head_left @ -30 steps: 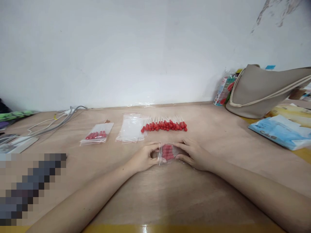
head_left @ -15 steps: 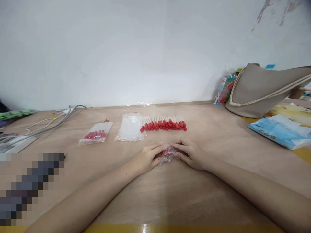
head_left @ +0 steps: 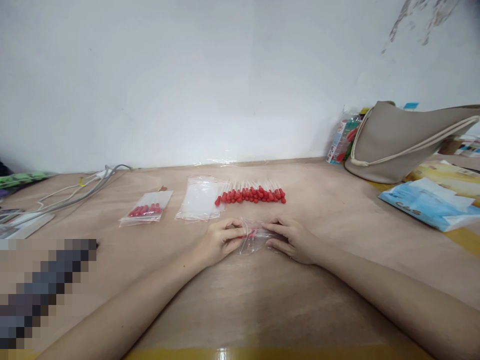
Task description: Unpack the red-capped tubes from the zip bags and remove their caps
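Note:
Between my two hands, just above the table, is a clear plastic bag [head_left: 252,243] with red pieces inside. My left hand [head_left: 222,241] pinches its left side with thumb and fingers. On the other side my right hand [head_left: 293,239] grips the bag's right edge. Behind the hands lies a row of red-tipped white sticks [head_left: 255,194], heads toward me. Left of the row rests a stack of flat clear bags [head_left: 198,197]. Farther left, a filled clear zip bag [head_left: 147,209] holds several red-tipped pieces.
At the right stand a grey-beige bag [head_left: 397,142] and a plastic package [head_left: 343,137], with a blue tissue pack [head_left: 420,205] in front. Grey and white cables [head_left: 101,182] run along the left. A pixelated dark area [head_left: 48,290] covers the lower left. The white wall [head_left: 225,80] bounds the table behind.
My left hand has moved slightly left, away from my right hand. The bag between them looks more spread out. The whole view has shifted a little.

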Motion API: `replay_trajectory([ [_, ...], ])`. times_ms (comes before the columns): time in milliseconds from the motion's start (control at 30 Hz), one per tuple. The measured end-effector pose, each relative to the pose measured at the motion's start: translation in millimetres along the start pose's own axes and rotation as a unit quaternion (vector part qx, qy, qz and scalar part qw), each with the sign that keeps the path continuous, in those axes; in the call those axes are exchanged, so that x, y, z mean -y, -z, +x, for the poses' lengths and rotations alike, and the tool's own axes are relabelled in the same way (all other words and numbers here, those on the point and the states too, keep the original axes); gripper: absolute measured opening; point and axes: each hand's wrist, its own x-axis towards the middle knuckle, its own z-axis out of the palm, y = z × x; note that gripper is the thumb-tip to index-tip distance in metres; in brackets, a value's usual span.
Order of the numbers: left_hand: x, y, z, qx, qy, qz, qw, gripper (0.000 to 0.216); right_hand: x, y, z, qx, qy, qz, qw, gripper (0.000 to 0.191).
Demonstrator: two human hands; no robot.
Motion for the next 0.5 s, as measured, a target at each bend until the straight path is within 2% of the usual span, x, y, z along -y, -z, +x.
replay_trajectory([
  [267, 29, 37, -11, 0.059, 0.135, -0.114, 0.982, 0.022, -3, 0, -1, -0.009, -0.019, -0.011, 1.0, 0.039],
  [400, 32, 37, -13, 0.107, 0.156, -0.146, 0.971, 0.028, -2, 0, -1, -0.015, -0.02, -0.008, 1.0, 0.038],
  [500, 31, 32, -12, 0.092, 0.191, -0.185, 0.96, 0.03, -2, 0, -1, -0.018, -0.02, -0.01, 1.0, 0.037],
])
